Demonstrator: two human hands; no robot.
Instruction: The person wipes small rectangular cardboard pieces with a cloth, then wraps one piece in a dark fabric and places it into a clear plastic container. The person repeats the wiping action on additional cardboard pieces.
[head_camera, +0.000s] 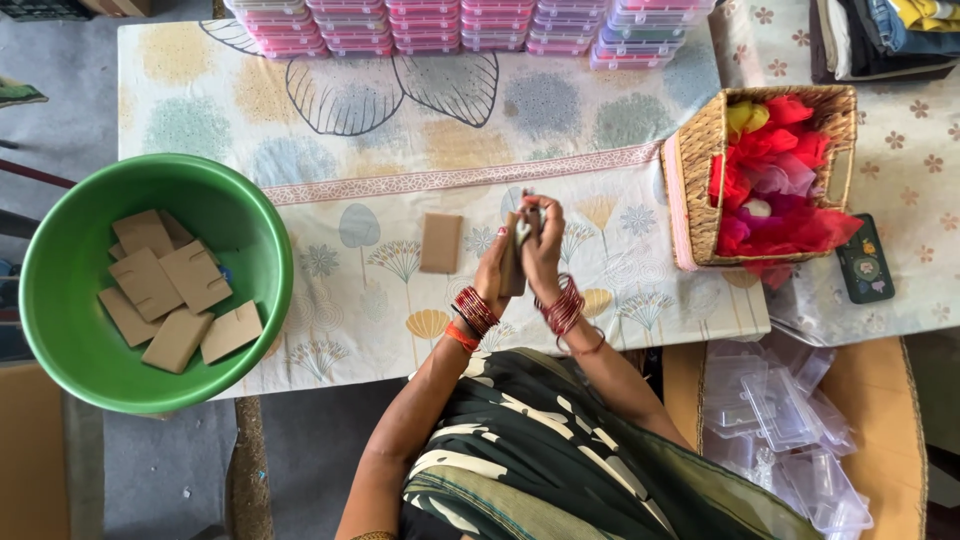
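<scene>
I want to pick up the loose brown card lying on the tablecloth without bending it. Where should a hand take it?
Probably by its two long edges, coming from straight above: the brown card lies flat on the tablecloth, apart from other things, left of the left hand.

A woven wicker basket heaped with red and yellow fabric petals stands on the bench. Left of it lies a single brown card; farther left, a round green plastic bowl. Beyond it, stacked pink-lidded boxes; just right, a dark phone.
</scene>
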